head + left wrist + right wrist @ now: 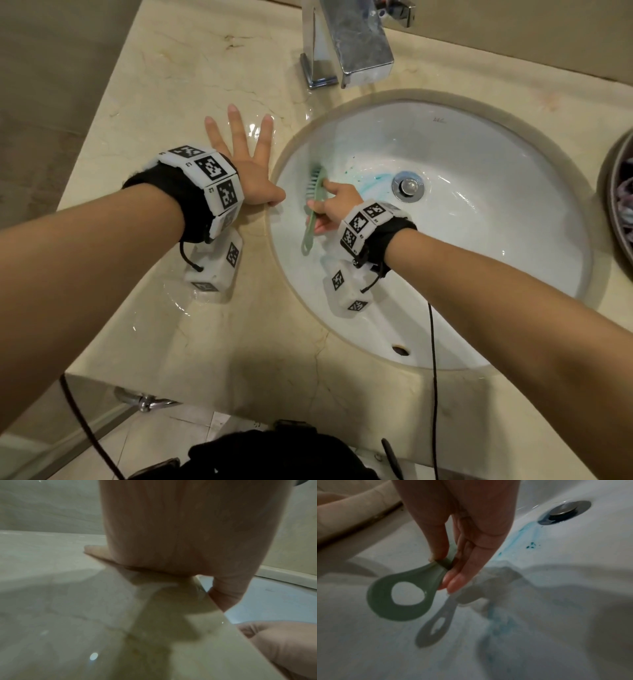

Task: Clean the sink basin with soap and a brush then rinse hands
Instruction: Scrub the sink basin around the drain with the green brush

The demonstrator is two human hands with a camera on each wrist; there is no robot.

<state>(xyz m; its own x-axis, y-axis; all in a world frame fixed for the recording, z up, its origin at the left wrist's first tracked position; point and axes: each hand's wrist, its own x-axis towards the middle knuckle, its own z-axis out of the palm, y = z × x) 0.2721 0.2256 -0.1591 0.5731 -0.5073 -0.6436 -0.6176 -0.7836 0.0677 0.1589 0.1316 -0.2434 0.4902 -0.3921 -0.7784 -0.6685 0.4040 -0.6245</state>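
My right hand (330, 205) grips the handle of a pale green brush (313, 202) inside the white sink basin (479, 222), bristles against the basin's left wall. In the right wrist view my fingers (462, 566) pinch the handle just above its ring-shaped end (399, 599). Blue soap (373, 180) streaks the basin between the brush and the metal drain (408, 185); the same soap (515, 539) and drain (563, 511) show in the right wrist view. My left hand (246, 150) lies flat on the wet countertop (164, 102), fingers spread, thumb at the basin's rim.
A chrome faucet (346, 41) stands behind the basin; no water runs from it. A round dark container (616, 192) sits at the right edge of the counter. Puddles lie on the counter by my left wrist. An overflow hole (400, 350) marks the basin's near wall.
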